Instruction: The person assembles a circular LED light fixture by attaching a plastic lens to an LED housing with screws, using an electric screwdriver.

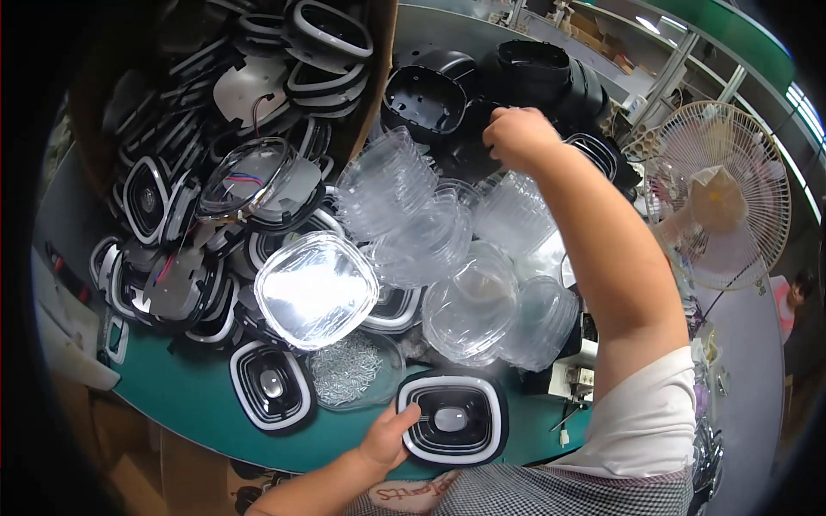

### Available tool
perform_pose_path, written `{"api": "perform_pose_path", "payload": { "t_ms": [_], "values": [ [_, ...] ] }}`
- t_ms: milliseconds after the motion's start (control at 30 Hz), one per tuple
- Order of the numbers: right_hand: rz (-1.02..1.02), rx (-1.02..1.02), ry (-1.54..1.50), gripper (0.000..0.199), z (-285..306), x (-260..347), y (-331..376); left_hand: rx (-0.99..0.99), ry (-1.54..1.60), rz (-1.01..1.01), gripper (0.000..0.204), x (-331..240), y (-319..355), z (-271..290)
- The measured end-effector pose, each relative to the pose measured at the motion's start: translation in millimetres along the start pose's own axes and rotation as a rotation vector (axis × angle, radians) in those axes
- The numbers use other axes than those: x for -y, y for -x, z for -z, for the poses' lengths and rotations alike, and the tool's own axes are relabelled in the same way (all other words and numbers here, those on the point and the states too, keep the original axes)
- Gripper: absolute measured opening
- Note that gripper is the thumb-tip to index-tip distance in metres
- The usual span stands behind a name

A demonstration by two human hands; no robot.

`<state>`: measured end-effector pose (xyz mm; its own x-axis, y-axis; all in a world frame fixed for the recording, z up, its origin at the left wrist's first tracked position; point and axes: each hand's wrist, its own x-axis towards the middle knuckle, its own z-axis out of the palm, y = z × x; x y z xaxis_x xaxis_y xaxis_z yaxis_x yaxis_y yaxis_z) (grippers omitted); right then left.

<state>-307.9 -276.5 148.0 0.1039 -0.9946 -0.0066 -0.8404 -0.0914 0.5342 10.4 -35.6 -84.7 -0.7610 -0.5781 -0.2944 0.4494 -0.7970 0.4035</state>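
Near the table's front edge, my left hand grips the left rim of a rounded-square lamp front, black with a white ring and a clear oval lens in its middle. My right hand is stretched out to the far side, among glossy black plastic shells. Its fingers are curled downward, and what they hold, if anything, is hidden. A similar lamp front lies left of a clear bowl of small silver screws.
Stacks of clear plastic covers fill the middle. A bright, shiny rounded-square piece lies beside them. Black-and-white lamp parts with wires are heaped at left, partly within a cardboard box. A fan stands right; another person is beyond.
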Motion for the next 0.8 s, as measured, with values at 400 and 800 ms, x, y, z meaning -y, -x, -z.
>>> {"api": "perform_pose_path", "payload": {
  "t_ms": [400, 800],
  "values": [
    [0.166, -0.488, 0.105, 0.01, 59.5, -38.6, 156.7, 0.022, -0.009, -0.049, 0.049, 6.5, 7.6, 0.6],
    [0.251, -0.647, -0.289, 0.019, 11.2, 106.3, 355.9, 0.073, 0.219, -0.277, 0.058, -17.3, 37.9, 2.4]
  ]
}}
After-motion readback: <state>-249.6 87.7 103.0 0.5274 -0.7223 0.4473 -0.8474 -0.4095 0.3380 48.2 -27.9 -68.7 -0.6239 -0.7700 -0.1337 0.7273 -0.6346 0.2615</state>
